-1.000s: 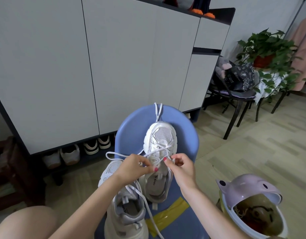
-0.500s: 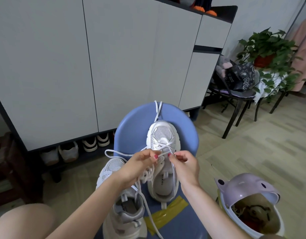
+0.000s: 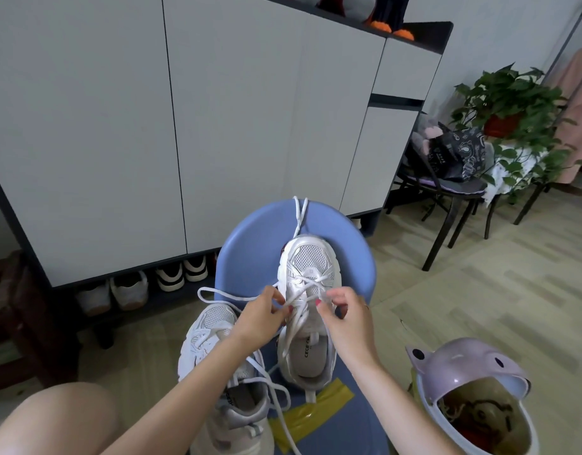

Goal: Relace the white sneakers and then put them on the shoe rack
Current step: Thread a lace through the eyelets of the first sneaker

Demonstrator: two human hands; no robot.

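Observation:
Two white sneakers lie on a blue chair seat [image 3: 250,251]. The right sneaker [image 3: 311,267] points away from me, its white lace [image 3: 301,211] trailing past the toe over the chair's far edge. My left hand [image 3: 261,315] pinches a lace strand at the sneaker's left eyelets; a loop of lace runs out to the left. My right hand [image 3: 347,315] pinches the lace at the right eyelets. The left sneaker [image 3: 214,326] lies beside it, partly under my left forearm, with loose lace over its opening.
A tall grey cabinet [image 3: 217,126] stands ahead, with a low open shoe shelf [image 3: 142,290] holding several pairs. A lilac lidded bin [image 3: 463,372] sits at my right. A black chair [image 3: 447,192] with a bag and a potted plant [image 3: 509,103] stand at the far right. My knee [image 3: 53,418] shows bottom left.
Both hands have moved slightly toward the sneaker's toe and a little apart, drawing the lace through the eyelets. The sneakers have stayed in place.

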